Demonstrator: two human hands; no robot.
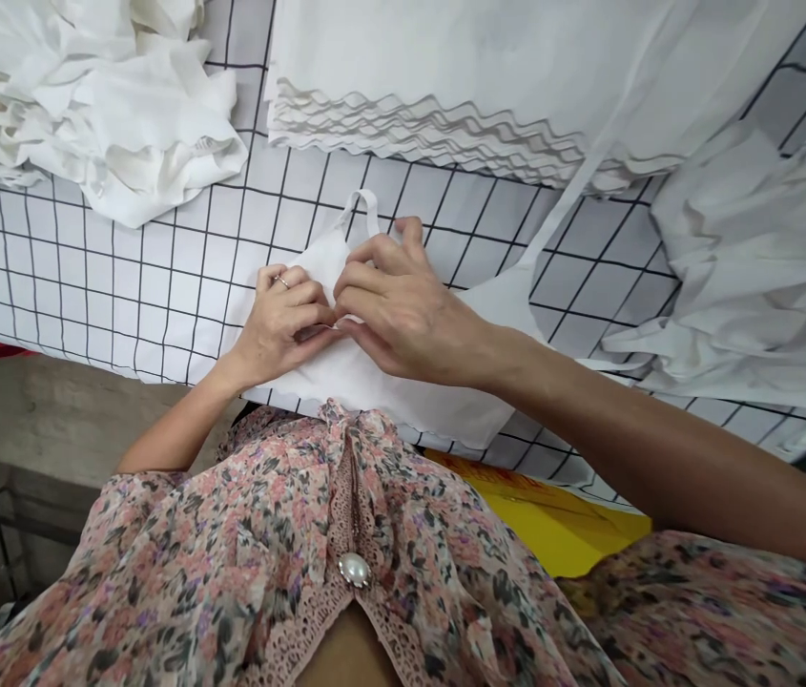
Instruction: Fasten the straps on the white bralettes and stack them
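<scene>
A white fabric piece [403, 396] with a thin looped strap [363, 202] lies on the checked table cover [123, 277] right in front of me. My left hand [280, 320], a ring on one finger, presses and pinches the fabric's upper left part with curled fingers. My right hand [403, 305] meets it from the right, fingers bent and pinching the same spot of cloth. The fingertips of both hands touch. What exactly sits between the fingertips is too small to make out.
A crumpled heap of white cloth [102, 105] lies at the far left. A neat stack of cut white pieces [460, 86] with wavy edges lies at the back. More loose white pieces [753, 277] lie at the right. A yellow thing [552, 520] shows under the table edge.
</scene>
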